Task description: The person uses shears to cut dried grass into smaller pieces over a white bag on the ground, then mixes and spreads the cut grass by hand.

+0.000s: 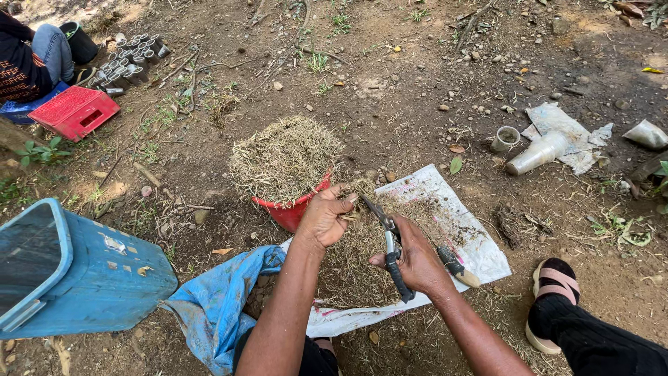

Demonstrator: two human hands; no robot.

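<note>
My left hand (325, 217) pinches a small bunch of dry grass (353, 209) just above a white sheet (459, 223) covered with chopped straw (355, 257). My right hand (417, 261) grips black-handled shears (391, 249), whose blades point up toward the held grass. A red basin (292, 209) heaped with dry cut grass (284, 157) stands just beyond my left hand. A wooden-handled tool (458, 268) lies on the sheet beside my right hand.
A blue plastic bin (76, 271) lies tipped at the left, blue cloth (216, 299) by my knee. My foot in a sandal (553, 299) rests at the right. White cups (536, 153) and torn plastic lie far right. Another person (31, 59), a red crate (73, 111) and several small pots (132, 56) are far left.
</note>
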